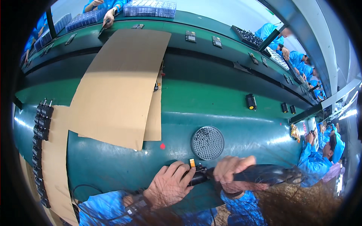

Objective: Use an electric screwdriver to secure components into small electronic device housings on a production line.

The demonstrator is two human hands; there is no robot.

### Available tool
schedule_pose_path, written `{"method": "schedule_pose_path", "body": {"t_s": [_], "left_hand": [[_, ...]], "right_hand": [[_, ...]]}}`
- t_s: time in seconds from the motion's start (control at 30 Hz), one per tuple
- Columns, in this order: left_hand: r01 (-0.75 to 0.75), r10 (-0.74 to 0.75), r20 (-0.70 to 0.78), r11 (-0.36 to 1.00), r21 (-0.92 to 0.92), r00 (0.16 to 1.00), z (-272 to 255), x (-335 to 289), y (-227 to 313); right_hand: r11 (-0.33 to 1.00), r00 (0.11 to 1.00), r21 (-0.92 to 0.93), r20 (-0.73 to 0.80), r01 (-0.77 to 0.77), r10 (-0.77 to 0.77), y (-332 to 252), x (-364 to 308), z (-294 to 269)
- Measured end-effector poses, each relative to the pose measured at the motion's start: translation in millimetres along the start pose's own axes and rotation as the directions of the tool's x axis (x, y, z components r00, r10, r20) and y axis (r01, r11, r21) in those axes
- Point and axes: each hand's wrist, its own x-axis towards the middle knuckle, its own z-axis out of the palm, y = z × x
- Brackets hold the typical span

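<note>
My left hand (169,184) grips a small black device (198,178) on the bench, fingers curled over its left side. An orange flex strip (192,163) sticks up from the device. My right hand (234,171) is wrapped round a black electric screwdriver (264,173) held nearly level, its body reaching off to the right. The screwdriver's front end is at the device's right side; whether its tip touches is hidden by my fingers. Just beyond lies a round grey dish (208,143) with many small holes and dark little parts in it.
Large cardboard sheets (120,86) lie at left-centre. Black units (40,143) line a cardboard strip (59,162) at far left. On the green belt sit a black unit with a yellow part (251,101) and circuit boards (190,36). Co-workers in blue (318,162) sit right and opposite.
</note>
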Motion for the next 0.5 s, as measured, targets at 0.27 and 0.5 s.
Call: {"method": "schedule_pose_path", "body": {"t_s": [0.27,0.5], "left_hand": [[0.020,-0.020,0.028,1.000,-0.006,0.999,-3.7,-0.2,1.0],[0.020,-0.019,0.041,0.999,-0.027,0.999,-1.4,1.3,-0.2]], "right_hand": [[0.967,0.972,-0.250,-0.235,-0.059,-0.002,-2.4,14.2,-21.2],[0.944,0.961,-0.308,-0.274,-0.120,0.033,1.4,10.6,-23.8]]}}
